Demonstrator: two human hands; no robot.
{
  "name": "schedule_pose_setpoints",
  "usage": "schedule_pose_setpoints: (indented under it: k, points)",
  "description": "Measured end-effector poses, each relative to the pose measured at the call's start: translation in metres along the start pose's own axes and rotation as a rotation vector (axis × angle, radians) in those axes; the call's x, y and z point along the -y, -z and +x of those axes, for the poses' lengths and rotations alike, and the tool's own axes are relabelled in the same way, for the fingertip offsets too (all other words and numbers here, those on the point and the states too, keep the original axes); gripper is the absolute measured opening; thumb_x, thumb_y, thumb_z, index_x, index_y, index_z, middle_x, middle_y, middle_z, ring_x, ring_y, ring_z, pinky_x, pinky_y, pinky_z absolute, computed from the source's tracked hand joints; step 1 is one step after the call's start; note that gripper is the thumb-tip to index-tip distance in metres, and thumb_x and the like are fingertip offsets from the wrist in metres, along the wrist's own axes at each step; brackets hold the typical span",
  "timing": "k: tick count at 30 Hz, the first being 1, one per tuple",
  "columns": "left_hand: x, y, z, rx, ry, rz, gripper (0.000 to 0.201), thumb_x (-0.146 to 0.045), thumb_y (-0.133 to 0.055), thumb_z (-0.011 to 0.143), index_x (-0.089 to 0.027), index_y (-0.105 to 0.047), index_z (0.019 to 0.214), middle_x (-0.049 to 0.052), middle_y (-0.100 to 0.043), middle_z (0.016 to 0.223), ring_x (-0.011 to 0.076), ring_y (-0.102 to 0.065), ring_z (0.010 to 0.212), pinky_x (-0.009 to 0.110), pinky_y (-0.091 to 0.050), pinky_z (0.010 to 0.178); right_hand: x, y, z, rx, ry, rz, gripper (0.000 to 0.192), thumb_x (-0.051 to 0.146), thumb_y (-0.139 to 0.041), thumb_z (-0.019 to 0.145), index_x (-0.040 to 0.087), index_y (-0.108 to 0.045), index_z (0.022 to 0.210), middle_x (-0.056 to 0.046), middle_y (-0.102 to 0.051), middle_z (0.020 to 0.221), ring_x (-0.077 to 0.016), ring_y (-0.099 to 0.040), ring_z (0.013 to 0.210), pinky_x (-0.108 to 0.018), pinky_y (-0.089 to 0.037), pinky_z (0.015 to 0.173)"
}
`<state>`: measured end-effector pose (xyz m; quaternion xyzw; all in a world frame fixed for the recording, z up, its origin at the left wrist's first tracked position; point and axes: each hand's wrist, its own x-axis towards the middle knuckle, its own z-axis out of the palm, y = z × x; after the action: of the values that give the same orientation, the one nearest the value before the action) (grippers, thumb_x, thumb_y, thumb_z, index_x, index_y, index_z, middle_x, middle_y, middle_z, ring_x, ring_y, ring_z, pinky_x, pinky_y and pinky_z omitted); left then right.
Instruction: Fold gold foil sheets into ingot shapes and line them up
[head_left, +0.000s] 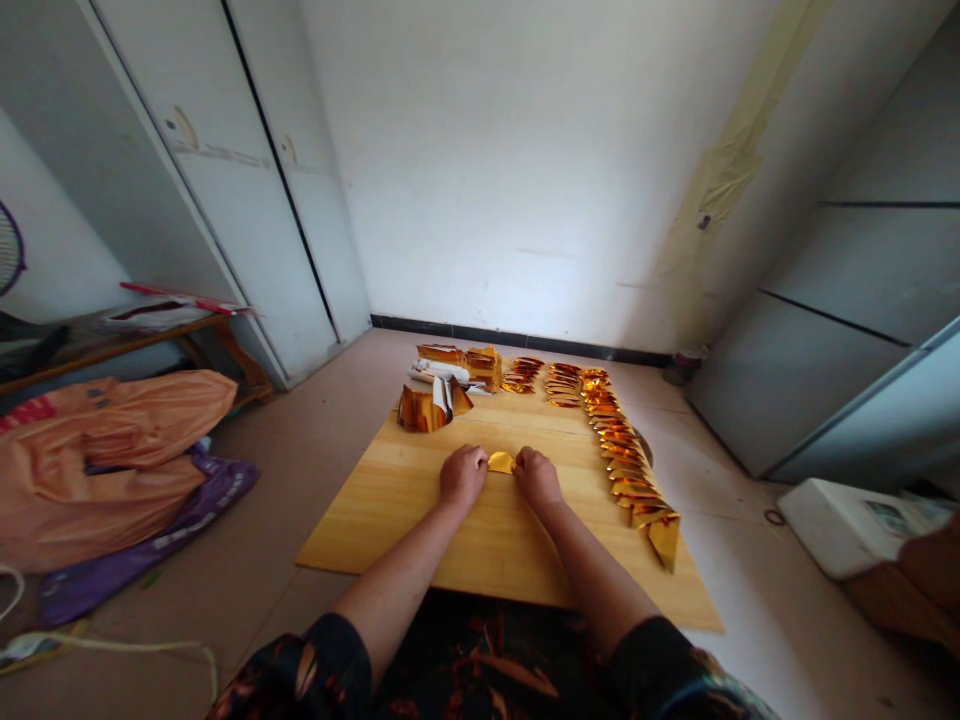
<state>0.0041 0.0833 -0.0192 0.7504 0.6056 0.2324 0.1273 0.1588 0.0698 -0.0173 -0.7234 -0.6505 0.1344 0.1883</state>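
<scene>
Between my two hands is a small folded piece of gold foil paper (501, 462), low over the wooden board. My left hand (464, 474) pinches its left end, with the fingers curled closed. At the right end my right hand (537, 476) grips it the same way. The middle of the piece bulges upward in a rounded shape. Beyond my left hand lies a curled stack of gold foil sheets (424, 410). A long row of folded gold foil pieces (621, 450) runs down the board's right side.
The wooden board (360, 520) stands low over a tiled floor. More folded foil pieces (523, 375) and a white roll (442, 371) sit along its far edge. Orange and purple bags (112, 460) lie at left; a white box (847, 525) stands at right.
</scene>
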Motion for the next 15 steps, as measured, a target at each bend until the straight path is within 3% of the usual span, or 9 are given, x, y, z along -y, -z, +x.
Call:
schedule_pose_setpoints:
  k: [15]
  points:
    - [0.0050, -0.0006, 0.0002, 0.075, -0.072, 0.007, 0.021, -0.018, -0.051, 0.085, -0.025, -0.070, 0.091, 0.002, -0.064, 0.094, 0.0139, -0.057, 0.090, 0.023, -0.040, 0.078, -0.0019, 0.0053, 0.0024, 0.036, 0.017, 0.011, 0.012, 0.010, -0.056, 0.076, 0.016, -0.065, 0.078, -0.005, -0.068, 0.083, -0.0131, -0.058, 0.075, -0.019, -0.035, 0.064]
